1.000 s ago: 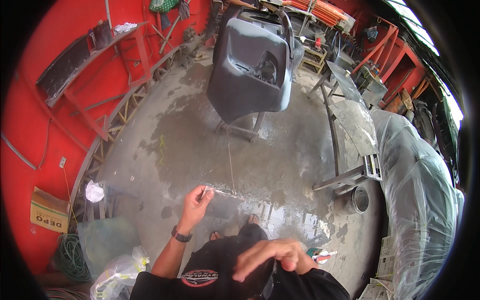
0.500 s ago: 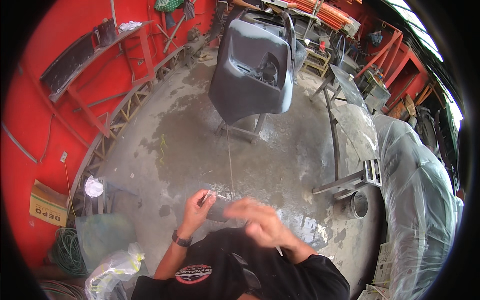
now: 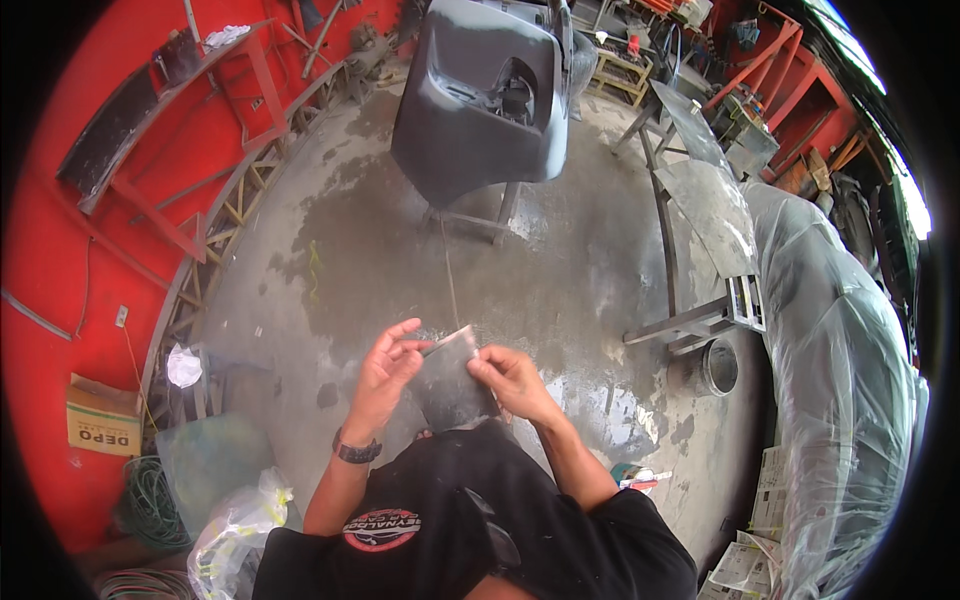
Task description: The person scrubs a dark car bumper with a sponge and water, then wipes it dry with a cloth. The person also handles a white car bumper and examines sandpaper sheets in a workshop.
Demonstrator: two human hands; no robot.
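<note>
My right hand (image 3: 512, 380) pinches the right edge of a thin grey sheet (image 3: 454, 352) that looks like sandpaper, with a pale upper rim. Close to the sheet's left corner is my left hand (image 3: 383, 372), its fingers apart; whether a fingertip touches the corner I cannot tell. Below the sheet, its grey merges with what lies behind, so its lower end is hard to make out. Farther off, a large dark grey car body panel (image 3: 475, 130) with whitish patches rests on a stand (image 3: 470, 225).
Plastic film covers a bulky shape (image 3: 835, 370) at the right. Near it are a metal bench frame (image 3: 690, 325) and a bucket (image 3: 718, 367). At the left are a red wall (image 3: 95, 270), a cardboard box (image 3: 103, 415) and a coiled green hose (image 3: 150, 505). The concrete floor has damp patches.
My right hand has gone from a blurred sweep over the sheet to gripping its right edge. My left hand's fingers have spread. The view has shifted, moving the panel higher in the picture.
</note>
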